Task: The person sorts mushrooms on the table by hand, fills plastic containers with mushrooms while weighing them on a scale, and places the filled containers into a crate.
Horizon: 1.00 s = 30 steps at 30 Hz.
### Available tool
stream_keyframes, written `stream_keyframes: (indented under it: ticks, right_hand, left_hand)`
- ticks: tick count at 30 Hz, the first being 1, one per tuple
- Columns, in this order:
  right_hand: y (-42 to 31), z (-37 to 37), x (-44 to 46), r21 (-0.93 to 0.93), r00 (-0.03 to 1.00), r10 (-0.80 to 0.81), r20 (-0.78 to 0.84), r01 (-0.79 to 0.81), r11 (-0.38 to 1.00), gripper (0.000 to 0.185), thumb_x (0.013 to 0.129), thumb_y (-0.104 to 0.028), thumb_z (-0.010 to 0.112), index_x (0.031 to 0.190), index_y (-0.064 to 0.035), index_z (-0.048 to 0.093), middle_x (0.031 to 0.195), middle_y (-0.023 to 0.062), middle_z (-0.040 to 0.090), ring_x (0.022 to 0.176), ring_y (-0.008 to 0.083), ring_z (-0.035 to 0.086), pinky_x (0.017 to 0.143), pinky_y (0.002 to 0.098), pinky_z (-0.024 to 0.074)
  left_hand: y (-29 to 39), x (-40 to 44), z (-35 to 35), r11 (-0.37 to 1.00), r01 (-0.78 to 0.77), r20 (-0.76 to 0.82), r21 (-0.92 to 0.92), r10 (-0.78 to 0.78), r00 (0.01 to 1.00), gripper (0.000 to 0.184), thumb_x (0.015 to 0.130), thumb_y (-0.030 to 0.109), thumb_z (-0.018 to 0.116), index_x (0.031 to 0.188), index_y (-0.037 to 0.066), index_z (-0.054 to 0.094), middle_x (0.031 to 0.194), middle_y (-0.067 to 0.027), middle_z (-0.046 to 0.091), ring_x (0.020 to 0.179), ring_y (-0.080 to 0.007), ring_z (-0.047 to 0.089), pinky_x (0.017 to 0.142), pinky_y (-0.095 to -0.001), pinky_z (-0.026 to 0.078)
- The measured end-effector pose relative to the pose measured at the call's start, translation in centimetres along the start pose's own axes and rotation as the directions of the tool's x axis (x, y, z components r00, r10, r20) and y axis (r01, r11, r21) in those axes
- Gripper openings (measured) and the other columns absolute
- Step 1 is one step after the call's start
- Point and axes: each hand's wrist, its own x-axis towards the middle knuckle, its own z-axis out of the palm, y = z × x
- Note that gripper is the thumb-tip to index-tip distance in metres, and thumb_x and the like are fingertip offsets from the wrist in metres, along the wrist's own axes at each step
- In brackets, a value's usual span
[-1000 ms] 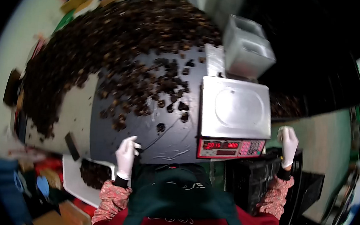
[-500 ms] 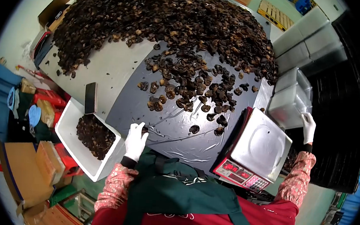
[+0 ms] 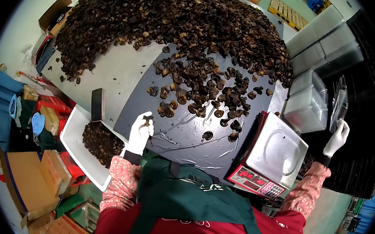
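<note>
My left hand (image 3: pixel 140 133), in a white glove, is closed on a small dark brown piece (image 3: pixel 147 121) above the table's near edge. My right hand (image 3: pixel 338 137), gloved too, grips the lower end of a clear plastic container (image 3: pixel 340 102) held up beside the stacked clear containers (image 3: pixel 306 106). Below and left of that hand is the scale (image 3: pixel 277 150), with a bare metal plate and a red front panel. Dark dried pieces (image 3: pixel 199 85), which look like fungus, lie loose on the dark sheet of the table (image 3: pixel 177 138).
A large heap of dark pieces (image 3: pixel 173 19) covers the back of the table. A white bin (image 3: pixel 77 141) with dark pieces stands at the left, near a black phone-like object (image 3: pixel 97 104). Cardboard boxes (image 3: pixel 28 175) sit lower left; black crates (image 3: pixel 361 152) stand at the right.
My right hand has moved right from the stacked containers, pulling one clear container away. My left hand has turned up slightly, showing the brown piece in its fingers. Earlier, the view swung rightward.
</note>
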Motion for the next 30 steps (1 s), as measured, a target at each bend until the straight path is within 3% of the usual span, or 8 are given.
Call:
stream_keyframes:
  ticks: [5, 9, 13, 14, 15, 19, 25, 30]
  right_hand:
    - [-6.5, -1.7, -13.1, -0.367, 0.832, -0.527, 0.176, 0.552, 0.749, 0.013, 0.092, 0.001, 0.064, 0.105, 0.0019, 0.064, 0.101, 0.0106, 0.067, 0.088, 0.0214, 0.064, 0.079, 0.0320, 0.0521]
    - [-7.4, -3.1, -24.1, -0.492, 0.842, -0.374, 0.389, 0.533, 0.688, 0.018, 0.084, 0.005, 0.067, 0.100, -0.0007, 0.064, 0.099, 0.0146, 0.065, 0.090, 0.0299, 0.063, 0.081, 0.0374, 0.0503]
    - [-8.8, -3.7, -28.5, -0.560, 0.848, -0.092, 0.521, 0.422, 0.713, 0.027, 0.080, 0.002, 0.070, 0.106, -0.0045, 0.064, 0.113, 0.0137, 0.062, 0.109, 0.0320, 0.057, 0.095, 0.0409, 0.0432]
    - [-9.6, -3.4, -28.7, -0.554, 0.871, -0.100, 0.482, 0.391, 0.735, 0.029, 0.080, 0.001, 0.070, 0.108, -0.0047, 0.064, 0.115, 0.0131, 0.062, 0.111, 0.0312, 0.056, 0.096, 0.0407, 0.0427]
    - [-10.8, -2.4, -28.9, -0.546, 0.890, -0.107, 0.444, 0.363, 0.755, 0.031, 0.080, 0.000, 0.070, 0.111, -0.0049, 0.064, 0.118, 0.0126, 0.061, 0.113, 0.0304, 0.056, 0.097, 0.0404, 0.0423]
    - [-15.6, 7.2, -29.7, -0.268, 0.862, -0.020, 0.507, 0.179, 0.947, 0.032, 0.082, 0.001, 0.067, 0.114, -0.0051, 0.068, 0.113, 0.0130, 0.066, 0.110, 0.0274, 0.060, 0.095, 0.0375, 0.0461]
    - [-20.1, 26.9, -34.1, -0.047, 0.662, -0.167, 0.731, 0.293, 0.955, 0.031, 0.089, -0.020, 0.065, 0.120, -0.0149, 0.064, 0.122, 0.0102, 0.063, 0.106, 0.0278, 0.063, 0.086, 0.0346, 0.0539]
    - [-20.4, 34.4, -37.1, -0.264, 0.537, 0.050, 0.842, 0.330, 0.906, 0.043, 0.081, -0.025, 0.072, 0.122, -0.0160, 0.061, 0.113, 0.0122, 0.061, 0.102, 0.0328, 0.060, 0.082, 0.0417, 0.0521]
  left_hand:
    - [1.8, 3.4, -0.5, 0.950, 0.021, -0.062, -0.311, -0.043, 0.997, 0.026, 0.096, 0.026, 0.054, 0.105, 0.003, 0.062, 0.087, -0.0102, 0.061, 0.078, -0.0252, 0.059, 0.065, -0.0338, 0.048]
    - [2.6, 7.8, -2.2, 0.990, -0.049, -0.125, 0.131, 0.065, 0.990, 0.031, 0.101, 0.033, 0.055, 0.081, 0.010, 0.057, 0.073, -0.0037, 0.060, 0.060, -0.0126, 0.055, 0.049, -0.0250, 0.042]
    - [2.2, 12.4, -2.0, 0.547, -0.210, -0.025, 0.810, 0.390, 0.920, 0.029, 0.098, 0.024, 0.057, 0.119, 0.004, 0.058, 0.102, -0.0102, 0.062, 0.066, -0.0159, 0.060, 0.060, -0.0290, 0.050]
    - [2.0, 13.7, -2.1, -0.010, -0.425, 0.357, 0.905, 0.558, 0.749, 0.044, 0.097, 0.022, 0.057, 0.138, 0.007, 0.049, 0.121, -0.0143, 0.056, 0.092, -0.0259, 0.064, 0.080, -0.0373, 0.052]
    - [2.2, 14.1, -1.4, 0.032, -0.407, 0.357, 0.913, 0.422, 0.833, 0.051, 0.094, 0.030, 0.060, 0.140, 0.011, 0.048, 0.128, -0.0156, 0.052, 0.114, -0.0326, 0.057, 0.093, -0.0427, 0.048]
    - [3.2, 13.2, 3.0, -0.199, -0.263, 0.291, 0.944, 0.129, 0.948, 0.060, 0.086, 0.044, 0.068, 0.138, 0.020, 0.051, 0.128, -0.0134, 0.050, 0.110, -0.0336, 0.059, 0.089, -0.0447, 0.050]
    - [2.0, 14.4, 1.4, -0.248, -0.296, 0.345, 0.923, 0.186, 0.920, 0.025, 0.085, 0.023, 0.068, 0.105, 0.010, 0.060, 0.117, -0.0092, 0.053, 0.101, -0.0313, 0.060, 0.082, -0.0424, 0.050]
    - [2.6, 13.9, -0.8, 0.122, -0.371, 0.332, 0.920, 0.257, 0.908, 0.015, 0.089, 0.012, 0.063, 0.099, 0.008, 0.054, 0.105, -0.0092, 0.054, 0.086, -0.0320, 0.061, 0.076, -0.0403, 0.049]
